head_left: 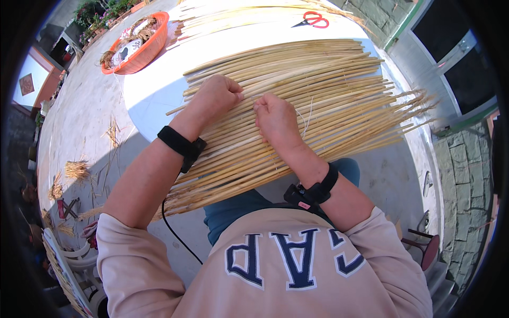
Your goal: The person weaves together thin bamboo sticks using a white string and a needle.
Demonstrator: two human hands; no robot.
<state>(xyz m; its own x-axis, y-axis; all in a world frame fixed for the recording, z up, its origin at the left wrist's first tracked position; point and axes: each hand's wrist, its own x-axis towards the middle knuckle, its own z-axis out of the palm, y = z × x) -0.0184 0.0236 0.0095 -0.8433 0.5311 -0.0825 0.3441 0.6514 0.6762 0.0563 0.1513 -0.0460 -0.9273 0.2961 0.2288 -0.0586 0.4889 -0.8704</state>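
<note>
Pale tabletop point(151, 108) — partly hidden under reeds point(318, 85) — right hand point(278, 121) grip unclear.

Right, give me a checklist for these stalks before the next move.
1. Left hand at the stalks: ok.
2. Right hand at the stalks: ok.
3. White thread drawn taut: not ok, a loose loop shows beside the right hand.
4. Fingertip grip on thread: cannot tell, hidden.
5. Stalk ends even: not ok, ragged on the right.
6. Scissors clear of both hands: ok.
</note>
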